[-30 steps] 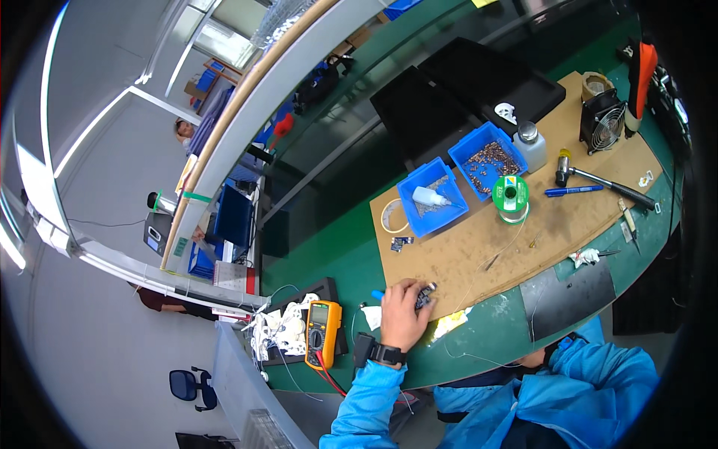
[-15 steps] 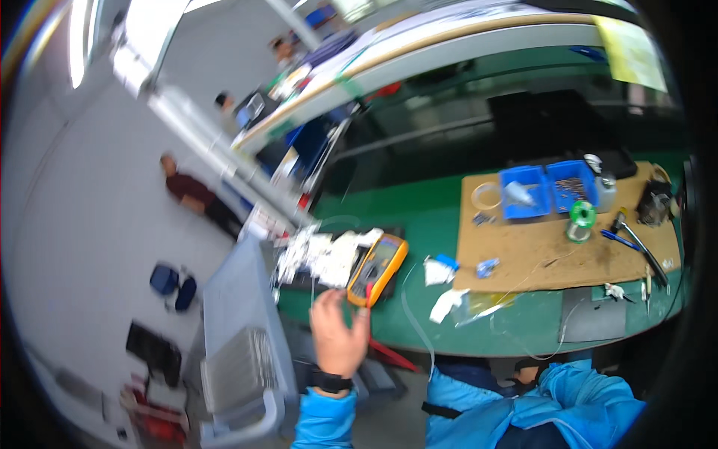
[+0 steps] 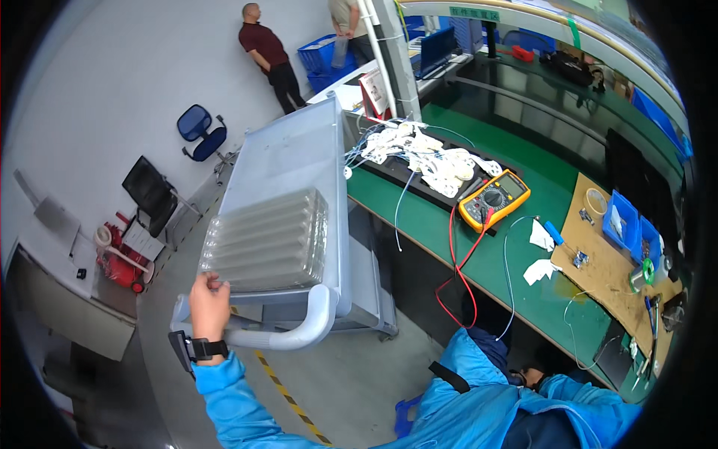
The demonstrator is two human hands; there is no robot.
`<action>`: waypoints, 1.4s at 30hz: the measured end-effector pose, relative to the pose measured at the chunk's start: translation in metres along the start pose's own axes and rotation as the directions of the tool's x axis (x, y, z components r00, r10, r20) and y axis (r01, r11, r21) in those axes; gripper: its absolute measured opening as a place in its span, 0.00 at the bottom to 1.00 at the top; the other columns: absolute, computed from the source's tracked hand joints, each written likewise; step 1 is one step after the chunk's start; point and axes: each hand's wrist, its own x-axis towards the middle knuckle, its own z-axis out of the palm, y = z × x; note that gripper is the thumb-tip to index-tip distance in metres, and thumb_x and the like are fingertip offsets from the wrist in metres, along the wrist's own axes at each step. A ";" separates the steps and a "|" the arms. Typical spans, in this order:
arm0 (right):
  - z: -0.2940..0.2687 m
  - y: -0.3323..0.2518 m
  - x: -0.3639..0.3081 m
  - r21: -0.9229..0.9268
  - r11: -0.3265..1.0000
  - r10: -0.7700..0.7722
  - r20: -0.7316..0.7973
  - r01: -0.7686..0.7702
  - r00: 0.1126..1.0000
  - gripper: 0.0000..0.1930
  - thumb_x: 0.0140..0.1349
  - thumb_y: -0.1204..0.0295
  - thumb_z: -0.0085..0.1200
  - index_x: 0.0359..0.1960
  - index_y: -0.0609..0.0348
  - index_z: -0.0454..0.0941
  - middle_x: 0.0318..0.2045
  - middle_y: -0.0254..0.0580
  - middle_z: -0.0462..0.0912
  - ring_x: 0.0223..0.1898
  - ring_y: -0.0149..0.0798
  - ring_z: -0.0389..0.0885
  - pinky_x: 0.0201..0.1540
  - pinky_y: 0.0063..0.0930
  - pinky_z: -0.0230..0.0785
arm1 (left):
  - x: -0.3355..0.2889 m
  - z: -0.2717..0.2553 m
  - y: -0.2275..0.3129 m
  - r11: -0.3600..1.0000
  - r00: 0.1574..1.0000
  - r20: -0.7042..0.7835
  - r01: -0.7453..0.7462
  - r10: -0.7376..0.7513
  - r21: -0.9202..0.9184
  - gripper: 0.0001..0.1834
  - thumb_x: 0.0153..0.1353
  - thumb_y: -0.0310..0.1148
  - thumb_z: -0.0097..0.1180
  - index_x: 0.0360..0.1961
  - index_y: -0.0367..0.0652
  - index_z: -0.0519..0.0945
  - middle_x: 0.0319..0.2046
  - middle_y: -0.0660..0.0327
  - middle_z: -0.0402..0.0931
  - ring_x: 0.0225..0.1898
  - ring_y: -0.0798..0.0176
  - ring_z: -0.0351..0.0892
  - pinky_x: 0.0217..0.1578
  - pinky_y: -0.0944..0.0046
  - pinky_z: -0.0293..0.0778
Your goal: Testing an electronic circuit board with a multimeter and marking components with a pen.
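Note:
My left hand (image 3: 209, 303), in a blue sleeve with a black wrist strap, reaches out to the left and touches the near corner of a stack of clear ribbed plastic trays (image 3: 267, 241). The stack lies on the top of a grey cart (image 3: 292, 161) with a rounded grey handle (image 3: 303, 329). Whether the fingers grip the stack or only rest on it I cannot tell. My right hand is out of view, hidden below my blue jacket.
To the right stands a green workbench (image 3: 516, 277) with a yellow multimeter (image 3: 494, 198), red and white leads, a heap of white parts (image 3: 430, 157), blue bins (image 3: 622, 224) and a brown board (image 3: 609, 269). Two people stand far back by blue crates. A blue chair (image 3: 200, 131) and red device sit left.
My view has swung from the workbench to the cart at the left. My left hand left the brown board and moved left and out to the tray stack.

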 end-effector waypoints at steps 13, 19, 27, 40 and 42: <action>-0.093 -0.081 -0.038 -0.178 0.953 0.198 -0.250 -0.246 0.948 0.22 0.63 0.49 0.58 0.33 0.57 0.86 0.31 0.56 0.85 0.38 0.59 0.86 0.44 0.51 0.77 | 0.058 0.072 0.179 0.829 0.767 0.325 -0.475 0.554 -0.294 0.15 0.60 0.27 0.63 0.46 0.31 0.80 0.28 0.48 0.81 0.28 0.53 0.82 0.33 0.56 0.77; -0.193 -0.092 -0.108 -0.067 0.914 0.316 -0.498 -0.399 0.808 0.21 0.63 0.50 0.57 0.34 0.58 0.87 0.33 0.57 0.86 0.40 0.60 0.86 0.46 0.51 0.77 | 0.043 0.137 0.146 0.842 0.785 0.314 -0.458 0.534 -0.287 0.12 0.60 0.25 0.63 0.45 0.32 0.81 0.28 0.52 0.82 0.28 0.54 0.82 0.32 0.56 0.76; -0.185 -0.088 -0.130 0.008 0.920 0.346 -0.487 -0.392 0.802 0.22 0.64 0.51 0.55 0.36 0.58 0.88 0.35 0.59 0.86 0.43 0.61 0.85 0.49 0.52 0.77 | 0.077 0.151 0.202 0.716 0.641 0.337 -0.674 0.690 -0.183 0.14 0.58 0.29 0.65 0.44 0.33 0.81 0.32 0.48 0.82 0.35 0.45 0.83 0.39 0.50 0.77; -0.160 -0.082 -0.140 0.032 0.947 0.285 -0.545 -0.320 0.788 0.17 0.63 0.60 0.53 0.44 0.56 0.88 0.44 0.60 0.86 0.47 0.63 0.84 0.52 0.55 0.75 | 0.056 0.320 0.417 0.344 0.270 0.239 -0.865 0.933 -0.364 0.13 0.57 0.24 0.62 0.44 0.35 0.82 0.43 0.48 0.80 0.41 0.46 0.83 0.44 0.52 0.79; -0.171 -0.083 -0.137 0.066 0.949 0.294 -0.535 -0.307 0.792 0.17 0.63 0.61 0.54 0.44 0.56 0.88 0.44 0.60 0.86 0.47 0.63 0.84 0.52 0.55 0.75 | 0.055 0.352 0.435 0.323 0.293 0.137 -0.876 0.946 -0.358 0.14 0.55 0.20 0.59 0.43 0.37 0.83 0.43 0.49 0.80 0.43 0.46 0.83 0.43 0.53 0.80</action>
